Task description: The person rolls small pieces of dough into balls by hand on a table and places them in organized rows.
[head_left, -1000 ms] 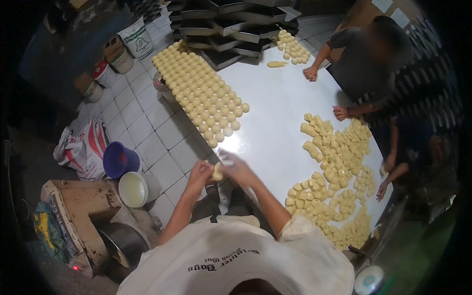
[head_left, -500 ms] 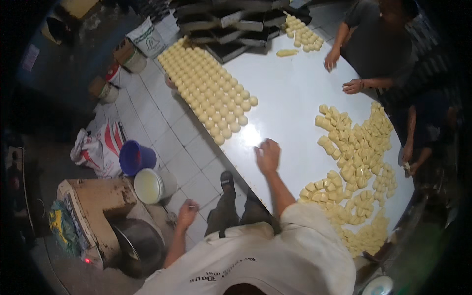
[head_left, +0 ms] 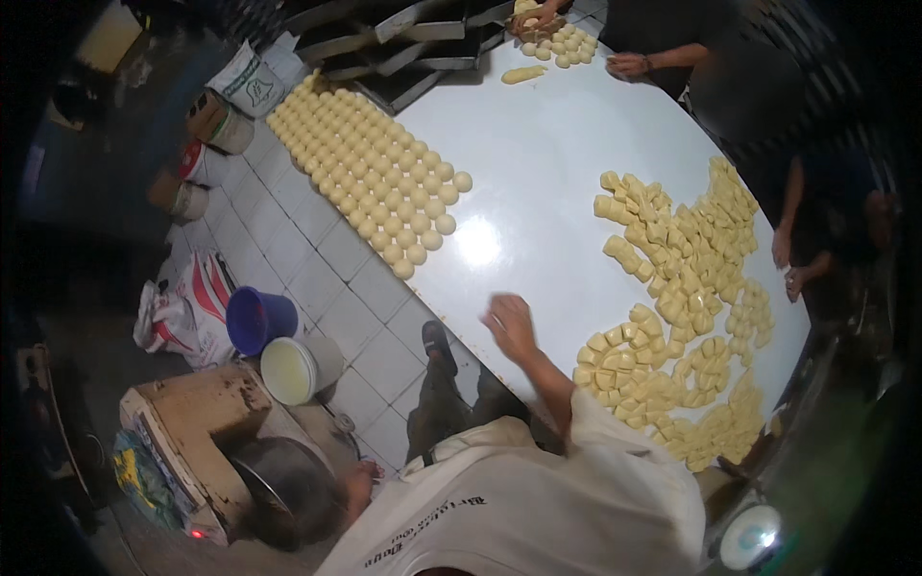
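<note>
My right hand (head_left: 510,327) is over the near edge of the white table (head_left: 545,250), fingers extended and slightly bent, with no object visible in it. Lower down on the left, beside the metal bowl (head_left: 286,485), hangs my left hand (head_left: 361,486); its fingers are small and blurred. Rows of round dough balls (head_left: 379,178) cover the table's left side, beyond my right hand. Many cut dough pieces (head_left: 687,278) lie heaped and spread to the right. A flat strip of dough (head_left: 523,74) sits near the far end.
Dark metal trays (head_left: 403,48) are stacked at the far left end. On the tiled floor stand a purple bucket (head_left: 261,322), a white bucket (head_left: 288,371) and a sack (head_left: 197,312). Across the table are co-workers' hands (head_left: 629,64), one at more dough balls (head_left: 567,46).
My left hand has dropped toward the metal bowl. My right hand has shifted slightly left and nearer. The view has turned a little, and a co-worker's hand now reaches the far dough balls.
</note>
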Tool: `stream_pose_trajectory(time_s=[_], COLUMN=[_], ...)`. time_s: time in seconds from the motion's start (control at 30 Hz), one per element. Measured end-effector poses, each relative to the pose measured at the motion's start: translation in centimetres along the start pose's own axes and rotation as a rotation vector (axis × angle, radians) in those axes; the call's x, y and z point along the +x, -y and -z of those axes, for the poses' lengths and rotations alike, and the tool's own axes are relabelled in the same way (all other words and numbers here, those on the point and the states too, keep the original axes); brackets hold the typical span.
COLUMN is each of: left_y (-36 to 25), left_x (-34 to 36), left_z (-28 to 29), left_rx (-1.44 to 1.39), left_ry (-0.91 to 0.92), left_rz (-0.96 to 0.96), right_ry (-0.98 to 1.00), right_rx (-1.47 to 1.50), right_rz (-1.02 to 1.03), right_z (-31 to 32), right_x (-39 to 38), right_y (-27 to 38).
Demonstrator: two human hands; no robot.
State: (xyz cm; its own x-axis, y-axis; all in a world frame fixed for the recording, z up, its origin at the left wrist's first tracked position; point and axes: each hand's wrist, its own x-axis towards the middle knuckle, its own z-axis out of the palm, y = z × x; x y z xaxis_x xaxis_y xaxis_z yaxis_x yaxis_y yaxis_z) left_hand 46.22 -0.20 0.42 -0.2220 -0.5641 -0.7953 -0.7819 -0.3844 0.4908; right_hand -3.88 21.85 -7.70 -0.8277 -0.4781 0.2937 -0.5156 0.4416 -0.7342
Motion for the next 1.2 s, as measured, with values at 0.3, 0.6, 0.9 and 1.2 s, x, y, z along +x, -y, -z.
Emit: stream_pose_trajectory(time_s=[0.3, 0.6, 0.9, 1.2], left_y=[-12.6, -22.2, -30.6, -20.3], left_x=[2.3, -1.7, -6.1, -1.8], left_z=[-6.7, -10.4, -19.0, -13.0], left_rx=[0.056, 0.032, 0.069, 0.315], left_ry=[0.172, 0.245, 0.73, 0.383], left_rz=[-0.359, -0.546, -0.672, -0.641], right_ry=[-0.164, 0.135, 0.204, 0.129], right_rx=[-0.132, -0.034, 0.467, -0.26], right_rz=[-0.163, -0.396, -0.17, -0.165], right_z=[1.3, 10.9, 9.6, 10.1], right_x=[5.4, -0.7, 0.1, -3.5], right_y=[-5.5, 3.8, 15.4, -0.2])
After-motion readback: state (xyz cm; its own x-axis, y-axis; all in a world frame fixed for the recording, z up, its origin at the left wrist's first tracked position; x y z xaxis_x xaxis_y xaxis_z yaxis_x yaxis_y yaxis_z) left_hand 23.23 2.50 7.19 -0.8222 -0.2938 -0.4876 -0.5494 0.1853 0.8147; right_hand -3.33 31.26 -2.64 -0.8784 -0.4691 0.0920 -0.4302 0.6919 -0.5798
